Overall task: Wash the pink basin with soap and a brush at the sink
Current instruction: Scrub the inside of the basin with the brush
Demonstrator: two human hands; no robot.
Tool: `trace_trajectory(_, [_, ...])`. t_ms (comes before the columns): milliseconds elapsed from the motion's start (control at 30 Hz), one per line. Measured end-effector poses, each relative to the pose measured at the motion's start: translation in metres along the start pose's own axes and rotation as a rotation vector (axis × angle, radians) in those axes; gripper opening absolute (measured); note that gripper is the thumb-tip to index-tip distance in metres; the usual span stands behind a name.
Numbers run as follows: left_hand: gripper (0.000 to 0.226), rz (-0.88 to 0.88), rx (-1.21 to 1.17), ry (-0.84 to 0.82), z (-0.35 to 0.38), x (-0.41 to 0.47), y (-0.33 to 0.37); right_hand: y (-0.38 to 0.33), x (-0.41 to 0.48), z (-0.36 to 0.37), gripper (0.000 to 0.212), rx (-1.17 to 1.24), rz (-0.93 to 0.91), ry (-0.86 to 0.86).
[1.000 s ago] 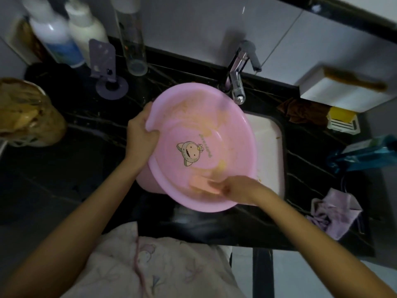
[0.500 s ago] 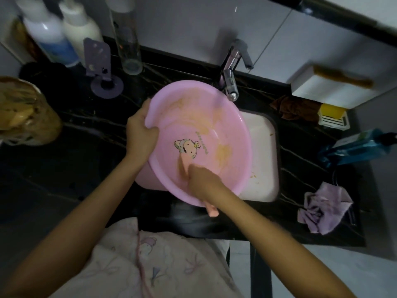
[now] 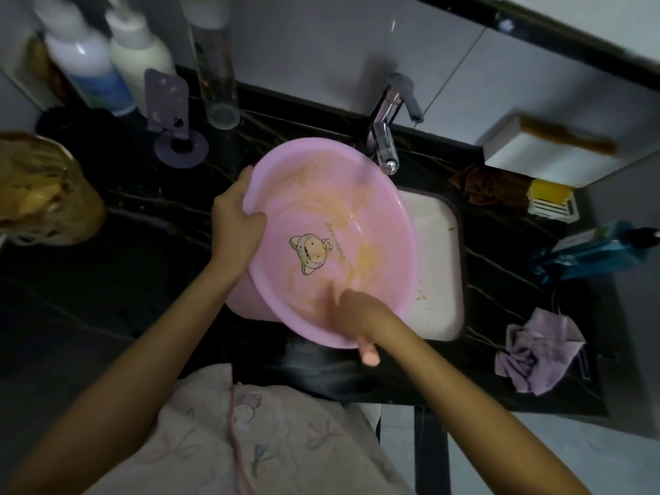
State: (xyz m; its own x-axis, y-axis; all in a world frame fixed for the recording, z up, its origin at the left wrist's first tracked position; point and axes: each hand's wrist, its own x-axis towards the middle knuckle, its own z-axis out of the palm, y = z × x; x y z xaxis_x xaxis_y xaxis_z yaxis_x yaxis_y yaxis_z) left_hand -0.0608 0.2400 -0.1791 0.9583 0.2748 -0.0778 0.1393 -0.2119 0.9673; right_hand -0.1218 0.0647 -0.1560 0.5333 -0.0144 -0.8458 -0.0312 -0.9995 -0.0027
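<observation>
Mid-scrub, by my read. The pink basin (image 3: 332,241) was tilted over the white sink (image 3: 439,266), with its low edge toward the person and part of it overhanging the black tabletop (image 3: 125,262). The left grip (image 3: 235,223) was clamped on the basin's rim, thumb inside and fingers curled behind the wall. The right grip (image 3: 360,312) was inside the basin near its low edge, wrapped around the brush (image 3: 368,353). The brush's pink handle end stuck out below the wrist and past the rim, and the head was motion-blurred.

Progress: orange-brown smears showed across the inside wall, above and beside the right grip and up toward the faucet (image 3: 387,144). The cleaning therefore looked partly done at most. No obvious foam, so I couldn't tell whether soap was on yet. Likely left to do: scrub the rest, rinse, maybe the outside too. I couldn't tell whether water was running.

Containers:
- The basin held no pooled water that I could see, only residue and a cartoon print on the bottom.
- The sink, right of the right grip, held a few orange flecks.
- Far beyond the left grip stood a white bottle with a blue label (image 3: 85,62), a white pump bottle (image 3: 139,62) and a tall clear bottle (image 3: 214,73) that looked near empty.
- Well left of the left grip was a jar (image 3: 43,187) with golden-brown contents, blurred.
- Well right of the right grip lay a blue bottle (image 3: 589,251) on its side with blue liquid inside.
- Beyond it sat a yellow block (image 3: 550,200) on a white rack, possibly soap.
</observation>
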Motion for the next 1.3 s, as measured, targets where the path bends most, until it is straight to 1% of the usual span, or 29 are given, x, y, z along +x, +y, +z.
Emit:
trace_trajectory(33, [0.071,0.004,0.002,0.004,0.000,0.001,-0.001,-0.007,-0.004,0.003,0.026,-0.020,-0.086,-0.003])
trace_trajectory(100, [0.071,0.014,0.007,-0.006,0.000,0.001,-0.003,-0.021,-0.002,0.004,0.028,0.105,-0.167,0.053])
trace_trajectory(167, [0.071,0.024,0.002,-0.021,-0.001,0.003,-0.005,-0.023,0.012,-0.005,0.031,0.169,-0.127,0.182])
trace_trajectory(200, [0.071,0.024,0.001,-0.026,-0.003,0.002,-0.006,-0.017,0.022,-0.006,0.034,0.156,-0.052,0.236])
trace_trajectory(267, [0.070,0.015,-0.003,-0.029,-0.004,0.001,-0.005,0.003,0.033,-0.001,0.044,0.068,0.112,0.275])
trace_trajectory(300, [0.070,0.016,-0.007,-0.025,-0.003,-0.001,-0.002,0.016,0.037,0.003,0.049,-0.019,0.166,0.293])
trace_trajectory(367, [0.069,0.025,-0.020,-0.020,-0.001,-0.007,0.005,0.040,0.039,0.006,0.059,-0.230,0.199,0.362])
trace_trajectory(434, [0.069,0.048,-0.045,-0.026,0.002,-0.013,0.009,0.058,0.039,0.000,0.065,-0.343,0.198,0.407])
trace_trajectory(467, [0.070,0.053,-0.054,-0.022,0.003,-0.014,0.010,0.062,0.038,-0.004,0.063,-0.358,0.201,0.399])
trace_trajectory(500, [0.070,0.053,-0.054,-0.010,0.004,-0.014,0.011,0.064,0.038,-0.009,0.056,-0.364,0.204,0.368])
trace_trajectory(567, [0.070,0.047,-0.044,0.009,0.003,-0.012,0.006,0.060,0.028,-0.013,0.038,-0.304,0.148,0.190])
trace_trajectory(634, [0.070,0.048,-0.044,0.002,0.004,-0.012,0.005,0.051,0.008,-0.015,0.044,-0.194,0.019,-0.013])
trace_trajectory(667, [0.071,0.046,-0.046,-0.003,0.003,-0.011,0.005,0.043,-0.004,-0.016,0.044,-0.112,-0.062,-0.084])
trace_trajectory(700, [0.071,0.047,-0.054,-0.002,0.003,-0.011,0.006,0.033,-0.016,-0.015,0.042,-0.012,-0.164,-0.109])
trace_trajectory(734, [0.071,0.045,-0.065,0.006,0.002,-0.011,0.007,0.021,-0.023,-0.012,0.041,0.136,-0.252,-0.095])
trace_trajectory(767, [0.071,0.047,-0.075,0.016,0.003,-0.011,0.008,0.008,-0.026,-0.010,0.041,0.348,-0.290,-0.058])
trace_trajectory(834, [0.070,0.046,-0.073,0.029,0.004,-0.012,0.007,-0.016,-0.022,-0.004,0.038,0.774,-0.288,-0.008])
trace_trajectory(867, [0.068,0.047,-0.065,0.028,0.004,-0.011,0.005,-0.023,-0.020,-0.003,0.036,0.912,-0.279,-0.013])
trace_trajectory(900, [0.065,0.051,-0.060,0.024,0.004,-0.010,0.002,-0.025,-0.019,-0.003,0.035,0.997,-0.271,-0.049])
trace_trajectory(934, [0.064,0.056,-0.056,0.020,0.004,-0.008,-0.001,-0.020,-0.021,-0.003,0.034,0.997,-0.275,-0.081])
trace_trajectory(967, [0.063,0.066,-0.050,0.010,0.002,-0.007,-0.003,-0.010,-0.026,-0.005,0.035,0.913,-0.287,-0.098])
trace_trajectory(1034, [0.062,0.081,-0.037,-0.008,-0.002,-0.005,-0.008,0.020,-0.039,-0.006,0.035,0.587,-0.302,-0.122])
trace_trajectory(1067, [0.062,0.078,-0.033,-0.012,-0.005,-0.003,-0.010,0.037,-0.044,-0.007,0.034,0.416,-0.260,-0.109])
trace_trajectory(1134, [0.063,0.078,-0.028,-0.025,-0.009,-0.002,-0.014,0.067,-0.039,-0.008,0.035,-0.006,-0.088,0.013])
trace_trajectory(1167, [0.063,0.080,-0.022,-0.032,-0.010,-0.002,-0.015,0.077,-0.035,-0.010,0.038,-0.244,0.013,0.107])
trace_trajectory(1200, [0.064,0.079,-0.019,-0.040,-0.009,-0.001,-0.016,0.083,-0.030,-0.010,0.043,-0.428,0.081,0.196])
trace_trajectory(1234, [0.065,0.072,-0.022,-0.041,-0.009,-0.001,-0.017,0.082,-0.023,-0.011,0.049,-0.536,0.119,0.251])
trace_trajectory(1267, [0.065,0.065,-0.032,-0.042,-0.008,-0.001,-0.017,0.078,-0.015,-0.012,0.054,-0.541,0.132,0.284])
trace_trajectory(1301, [0.066,0.059,-0.043,-0.044,-0.008,-0.001,-0.018,0.074,-0.006,-0.011,0.054,-0.532,0.112,0.266])
